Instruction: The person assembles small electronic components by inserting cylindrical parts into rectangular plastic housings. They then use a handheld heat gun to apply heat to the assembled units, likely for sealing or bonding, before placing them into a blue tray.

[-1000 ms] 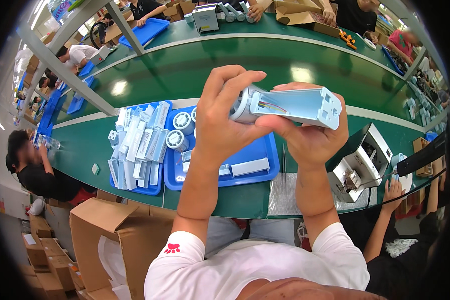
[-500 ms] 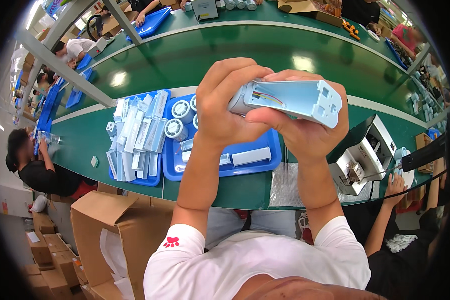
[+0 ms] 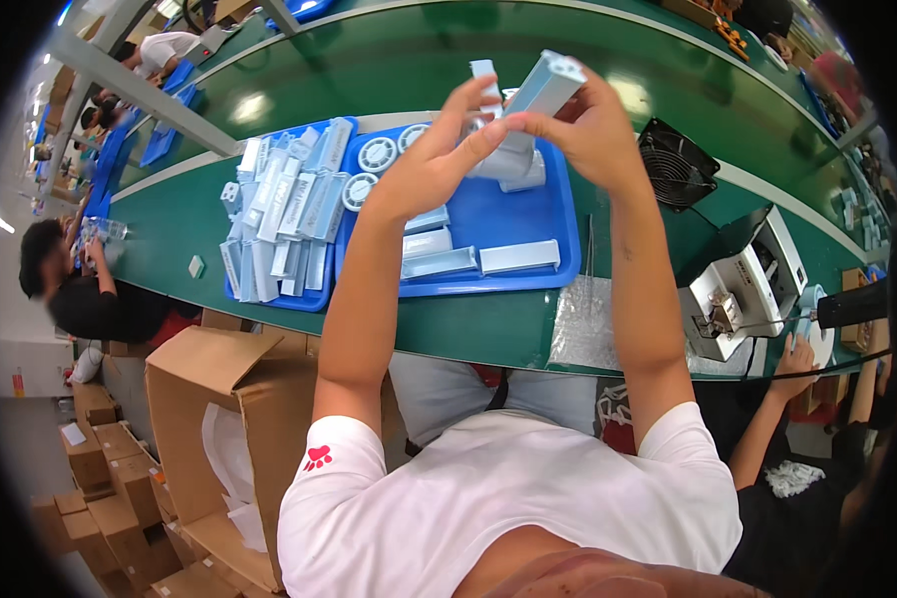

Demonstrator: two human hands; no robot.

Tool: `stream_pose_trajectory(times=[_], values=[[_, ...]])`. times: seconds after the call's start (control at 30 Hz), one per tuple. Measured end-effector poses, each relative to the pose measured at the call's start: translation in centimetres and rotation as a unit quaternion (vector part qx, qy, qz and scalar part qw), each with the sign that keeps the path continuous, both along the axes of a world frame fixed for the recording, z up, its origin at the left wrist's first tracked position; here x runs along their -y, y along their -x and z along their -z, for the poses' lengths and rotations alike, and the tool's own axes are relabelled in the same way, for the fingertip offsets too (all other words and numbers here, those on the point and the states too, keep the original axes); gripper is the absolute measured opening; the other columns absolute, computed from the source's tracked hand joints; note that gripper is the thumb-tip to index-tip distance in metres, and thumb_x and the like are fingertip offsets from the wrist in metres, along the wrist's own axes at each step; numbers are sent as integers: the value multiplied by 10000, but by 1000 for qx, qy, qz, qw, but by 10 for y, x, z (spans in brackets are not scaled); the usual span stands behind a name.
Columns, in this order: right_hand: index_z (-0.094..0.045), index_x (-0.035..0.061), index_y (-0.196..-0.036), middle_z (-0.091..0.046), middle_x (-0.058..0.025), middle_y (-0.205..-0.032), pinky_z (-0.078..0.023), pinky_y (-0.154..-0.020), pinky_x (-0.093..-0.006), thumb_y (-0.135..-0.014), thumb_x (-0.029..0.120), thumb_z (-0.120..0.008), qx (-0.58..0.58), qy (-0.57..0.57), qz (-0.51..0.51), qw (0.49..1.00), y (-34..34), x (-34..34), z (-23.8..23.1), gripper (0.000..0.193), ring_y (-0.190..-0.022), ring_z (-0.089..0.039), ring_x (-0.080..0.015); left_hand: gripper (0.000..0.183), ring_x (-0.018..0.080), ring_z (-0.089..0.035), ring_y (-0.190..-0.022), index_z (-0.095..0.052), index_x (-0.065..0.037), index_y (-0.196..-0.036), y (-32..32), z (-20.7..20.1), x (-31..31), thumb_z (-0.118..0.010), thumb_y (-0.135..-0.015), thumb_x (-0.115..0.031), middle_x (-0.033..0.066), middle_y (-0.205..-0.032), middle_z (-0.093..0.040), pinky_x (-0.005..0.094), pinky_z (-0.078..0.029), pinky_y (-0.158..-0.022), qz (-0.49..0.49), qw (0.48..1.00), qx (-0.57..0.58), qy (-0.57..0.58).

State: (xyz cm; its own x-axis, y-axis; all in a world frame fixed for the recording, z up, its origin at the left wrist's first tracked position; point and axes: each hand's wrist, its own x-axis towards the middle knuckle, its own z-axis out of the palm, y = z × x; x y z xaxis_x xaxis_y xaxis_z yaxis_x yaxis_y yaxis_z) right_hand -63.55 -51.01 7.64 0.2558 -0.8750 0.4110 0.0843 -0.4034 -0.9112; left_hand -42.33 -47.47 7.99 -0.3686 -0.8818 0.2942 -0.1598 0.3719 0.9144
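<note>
My right hand [image 3: 596, 130] grips a light-blue plastic housing [image 3: 543, 88], its long part tilted up and to the right. A round light-blue body [image 3: 511, 154] shows below it, between my hands. My left hand [image 3: 434, 159] is curled, with its thumb near the housing. A narrow light-blue piece [image 3: 483, 78] stands up at its fingers, which seem to hold it; its lower end is hidden. Under my hands is a blue tray [image 3: 570, 264] with round slotted parts [image 3: 378, 154] and long light-blue pieces [image 3: 519, 256].
A second blue tray [image 3: 314, 299] at left holds a heap of light-blue covers. Right of me stand a black fan [image 3: 678, 164] and a white-and-black machine [image 3: 747, 279]. Bubble wrap [image 3: 593, 324] lies at the table edge. An open carton [image 3: 204, 399] stands lower left. People sit on both sides.
The housing has turned, so its open side with the wires no longer shows. My hands have moved up in the picture and further apart. The narrow piece now shows at my left fingers.
</note>
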Motion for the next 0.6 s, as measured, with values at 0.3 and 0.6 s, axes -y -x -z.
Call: stream_pose_trajectory(times=[0.3, 0.6], values=[[-712, 9, -1098, -758, -111, -938, -555, -757, -326, -686, 294, -952, -219, -27, -54, 974, -11, 5, 43, 556, -831, -715, -190, 679, 325, -669, -1053, -701, -76, -1220, -35, 46, -15, -850, -737, -530, 125, -1141, -713, 435, -560, -871, -334, 802, 480, 125], [-757, 44, -824, -697, -105, -723, -532, -643, -368, -749, 464, -885, -531, -26, 196, 824, 7, -42, 12, 446, -639, -664, -254, 634, 281, -703, -998, -706, -94, -1229, -54, 56, -17, -857, -712, -429, 117, -1087, -706, 418, -584, -798, -373, 834, 396, 92]])
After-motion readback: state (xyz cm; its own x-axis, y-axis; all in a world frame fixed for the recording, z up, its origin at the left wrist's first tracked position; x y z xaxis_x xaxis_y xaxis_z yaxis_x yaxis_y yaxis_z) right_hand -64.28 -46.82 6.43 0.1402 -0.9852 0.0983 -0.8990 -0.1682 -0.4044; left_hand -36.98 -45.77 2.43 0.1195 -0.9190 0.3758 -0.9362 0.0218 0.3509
